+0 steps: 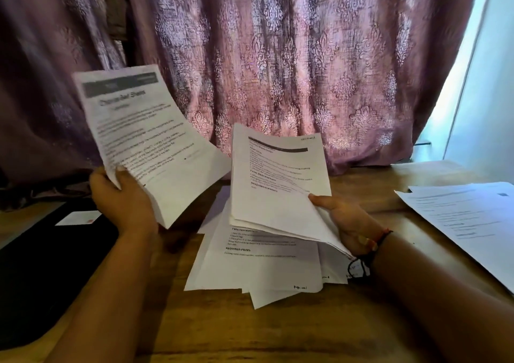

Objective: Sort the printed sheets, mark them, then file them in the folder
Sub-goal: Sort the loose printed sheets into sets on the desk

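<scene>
My left hand (123, 201) grips the lower left corner of a printed sheet (150, 137), held up and curling in the air at the left. My right hand (347, 223) holds a thin bundle of printed sheets (278, 184) by its lower right edge, thumb on top, tilted up over the table. Beneath that bundle a loose, fanned pile of printed sheets (258, 262) lies on the wooden table (250, 332). A black folder (41, 273) lies flat at the left with a small white card (79, 218) on it.
A second spread of printed sheets (467, 221) lies at the table's right side, reaching its edge. A patterned purple curtain (278, 57) hangs close behind the table. A bright window strip shows at the far right.
</scene>
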